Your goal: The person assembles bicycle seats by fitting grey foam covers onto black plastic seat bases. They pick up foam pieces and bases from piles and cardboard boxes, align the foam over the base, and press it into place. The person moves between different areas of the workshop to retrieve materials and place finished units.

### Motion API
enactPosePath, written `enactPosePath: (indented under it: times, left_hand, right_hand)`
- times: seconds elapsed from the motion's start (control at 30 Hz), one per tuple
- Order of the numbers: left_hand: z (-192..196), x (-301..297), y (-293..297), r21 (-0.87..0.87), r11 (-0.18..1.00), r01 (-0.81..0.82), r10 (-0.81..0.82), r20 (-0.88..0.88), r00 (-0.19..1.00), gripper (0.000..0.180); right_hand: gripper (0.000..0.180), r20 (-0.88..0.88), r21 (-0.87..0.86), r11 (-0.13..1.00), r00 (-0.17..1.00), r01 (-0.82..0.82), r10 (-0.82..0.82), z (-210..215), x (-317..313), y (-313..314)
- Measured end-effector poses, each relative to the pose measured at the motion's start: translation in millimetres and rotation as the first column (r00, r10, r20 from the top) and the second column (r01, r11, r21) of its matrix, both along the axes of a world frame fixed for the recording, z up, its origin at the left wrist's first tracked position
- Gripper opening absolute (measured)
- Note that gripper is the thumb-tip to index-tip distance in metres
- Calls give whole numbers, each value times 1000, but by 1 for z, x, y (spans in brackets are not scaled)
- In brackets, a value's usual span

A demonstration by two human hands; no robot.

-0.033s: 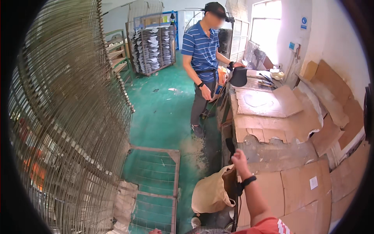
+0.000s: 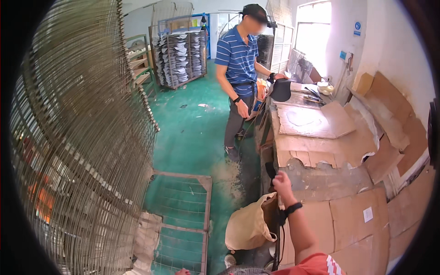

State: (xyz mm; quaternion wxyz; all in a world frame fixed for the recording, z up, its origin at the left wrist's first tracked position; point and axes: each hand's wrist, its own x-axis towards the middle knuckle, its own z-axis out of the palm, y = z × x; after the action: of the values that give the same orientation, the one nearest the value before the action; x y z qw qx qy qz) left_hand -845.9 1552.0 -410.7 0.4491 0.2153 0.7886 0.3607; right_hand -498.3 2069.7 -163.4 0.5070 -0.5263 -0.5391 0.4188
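My right hand [image 2: 283, 184] is held at the near-left edge of the cardboard-covered table [image 2: 316, 215], its fingers curled closed. A dark object [image 2: 271, 170] is right beside the fingertips, at the table's side; what the fingers hold, if anything, I cannot make out. Just below that hand, against the table's side, is an open beige cloth bag [image 2: 247, 224]. Only a sliver of my left hand [image 2: 183, 272] shows at the bottom edge, near the low wire-strung frame [image 2: 207, 224]; its fingers are mostly hidden.
A tall stack of wire racks [image 2: 91, 101] fills the left side. Across the table's far end stands a person [image 2: 236, 55] in a striped blue shirt, one hand at a dark curved piece [image 2: 281, 90]. A loaded rack [image 2: 178, 57] is farther back. Loose cardboard [image 2: 396, 114] leans along the wall.
My right hand has turned slightly and its fingers are curled a little more. The tall racks at the left appear shifted slightly in the picture.
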Motion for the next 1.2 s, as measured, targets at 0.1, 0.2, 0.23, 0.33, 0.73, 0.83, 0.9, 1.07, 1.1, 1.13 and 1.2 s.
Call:
enactPosePath:
  times: [0.1, 0.2, 0.23, 0.33, 0.73, 0.83, 0.9, 1.07, 1.1, 1.13, 1.2]
  left_hand:
    - [-15, 1, -35, 19, 945, 327, -287, -429, 856, 14]
    - [-3, -13, -59, -72, 997, 25, -18, 101, 995, 19]
    - [19, -14, -61, -149, 961, 235, -252, -108, 962, 19]
    - [80, -18, -133, -418, 853, 314, -484, -406, 775, 20]
    - [1, -55, -163, -502, 829, 247, -440, -313, 841, 41]
    - [8, -65, -124, -415, 880, 230, -376, -317, 871, 38]
    - [17, -73, -94, -351, 910, 220, -336, -312, 889, 37]
    - [46, -75, -30, -212, 958, 191, -250, -296, 922, 32]
    - [50, -77, -22, -191, 963, 189, -239, -293, 926, 31]
    - [52, -80, -23, -167, 969, 181, -225, -300, 927, 30]
    - [55, -85, -34, -122, 980, 160, -191, -317, 929, 29]
  right_hand:
    - [51, -227, -145, 988, 974, -57, 23, 82, -23, -10]
    - [52, -338, -83, 995, 941, -61, 29, 132, -25, -29]
    - [52, -362, -74, 996, 932, -53, 23, 142, -20, -37]
    - [53, -479, -60, 975, 863, -213, 159, 158, -86, -58]
    - [55, -589, -130, 991, 802, 28, -100, 126, -1, -53]
    - [58, -510, -94, 993, 853, 71, -109, 119, 5, -38]
    - [61, -395, -63, 986, 904, 153, -166, 116, 11, -25]
    - [78, -250, 72, 965, 941, 250, -226, 117, 11, 23]
    - [78, -244, 79, 961, 940, 266, -240, 117, 12, 37]
    - [79, -236, 82, 960, 941, 269, -244, 122, 6, 49]
    - [81, -168, 115, 961, 958, 252, -231, 128, -9, 74]
